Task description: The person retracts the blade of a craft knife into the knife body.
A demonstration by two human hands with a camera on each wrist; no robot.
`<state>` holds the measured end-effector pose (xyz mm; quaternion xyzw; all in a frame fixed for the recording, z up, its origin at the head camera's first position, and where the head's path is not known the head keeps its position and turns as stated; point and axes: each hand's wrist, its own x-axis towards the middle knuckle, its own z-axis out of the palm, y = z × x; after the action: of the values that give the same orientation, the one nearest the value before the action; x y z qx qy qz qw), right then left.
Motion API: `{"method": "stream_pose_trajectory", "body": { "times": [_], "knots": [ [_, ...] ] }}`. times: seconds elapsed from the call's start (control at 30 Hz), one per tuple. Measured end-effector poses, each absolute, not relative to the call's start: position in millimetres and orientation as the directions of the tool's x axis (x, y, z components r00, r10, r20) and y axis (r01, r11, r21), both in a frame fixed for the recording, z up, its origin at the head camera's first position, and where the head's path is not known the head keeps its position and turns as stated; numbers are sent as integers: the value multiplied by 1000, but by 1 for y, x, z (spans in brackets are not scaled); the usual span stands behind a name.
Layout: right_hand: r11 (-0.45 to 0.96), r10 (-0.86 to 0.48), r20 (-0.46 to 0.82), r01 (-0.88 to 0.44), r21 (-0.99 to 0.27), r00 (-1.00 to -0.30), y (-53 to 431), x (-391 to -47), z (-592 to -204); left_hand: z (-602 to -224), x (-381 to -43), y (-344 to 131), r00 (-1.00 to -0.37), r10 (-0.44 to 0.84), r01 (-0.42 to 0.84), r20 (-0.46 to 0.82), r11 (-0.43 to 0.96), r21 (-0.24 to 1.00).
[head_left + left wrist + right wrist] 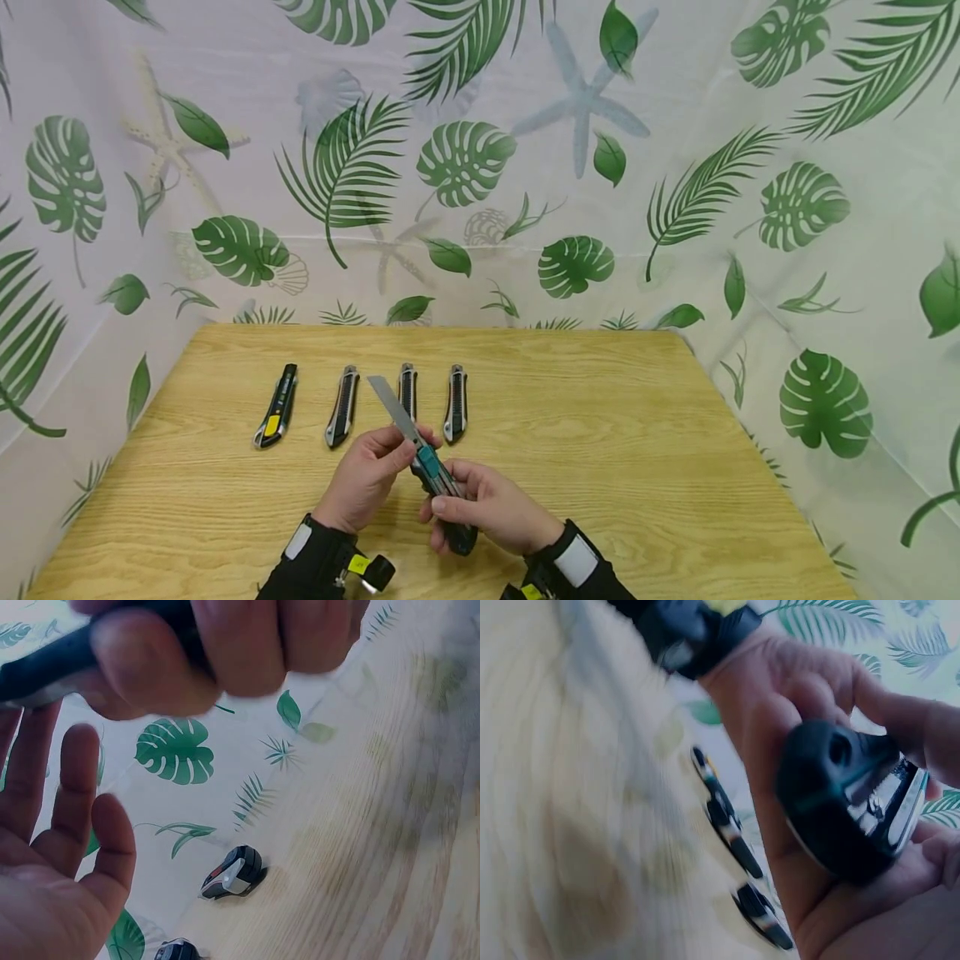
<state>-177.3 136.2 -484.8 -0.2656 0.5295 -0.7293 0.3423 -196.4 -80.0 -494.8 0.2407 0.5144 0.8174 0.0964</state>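
Observation:
A utility knife [438,479] with a dark body and teal slider is held above the near part of the table. Its long blade [392,404] is out and points up and to the left. The right hand [506,508] grips the handle, thumb lying on top. At the front of the body, the left hand [360,479] pinches the knife close to the blade's base. The right wrist view shows the dark butt end of the knife [832,802] up close. In the left wrist view the other hand's curled fingers [240,645] cover much of the handle.
Behind the hands, a black utility knife [277,408] with a yellow part lies on the wooden table [600,400]. To its right lie three silver-and-black ones [342,408], one partly behind the raised blade. A leaf-print cloth [480,275] surrounds the table's back and sides.

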Motion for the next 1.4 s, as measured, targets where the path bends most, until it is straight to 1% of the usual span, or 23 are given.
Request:
{"method": "stream_pose_trajectory", "body": {
  "times": [0.03,0.1,0.2,0.3,0.4,0.53,0.7,0.97,1.2,1.4],
  "knots": [
    [-235,-800,39,253,-939,-598,136,-177,-485,-495,-196,-80,-860,416,86,296,-453,887],
    [-269,-821,56,298,-916,-569,136,-176,-486,-495,-196,-81,-852,431,83,296,-448,890],
    [-280,-823,41,341,-898,-566,134,-175,-485,-493,-195,-81,-839,453,80,303,-447,891],
    [-246,-804,-13,353,-903,-594,132,-173,-483,-492,-194,-80,-820,478,85,315,-443,893],
    [-202,-766,-72,345,-917,-639,130,-171,-483,-491,-195,-79,-807,499,97,316,-416,904],
    [-151,-694,-137,329,-932,-707,128,-170,-484,-492,-195,-77,-802,511,116,309,-374,920],
    [-97,-622,-190,316,-944,-759,127,-169,-487,-493,-194,-76,-806,514,112,292,-352,929],
    [-24,-562,-261,331,-943,-785,127,-169,-486,-491,-191,-74,-807,522,98,277,-344,934],
    [-4,-535,-243,290,-957,-809,126,-167,-486,-491,-192,-73,-816,518,92,257,-323,942],
    [-9,-531,-255,306,-952,-808,126,-167,-485,-491,-192,-73,-816,515,87,262,-339,937]
  ]
}}
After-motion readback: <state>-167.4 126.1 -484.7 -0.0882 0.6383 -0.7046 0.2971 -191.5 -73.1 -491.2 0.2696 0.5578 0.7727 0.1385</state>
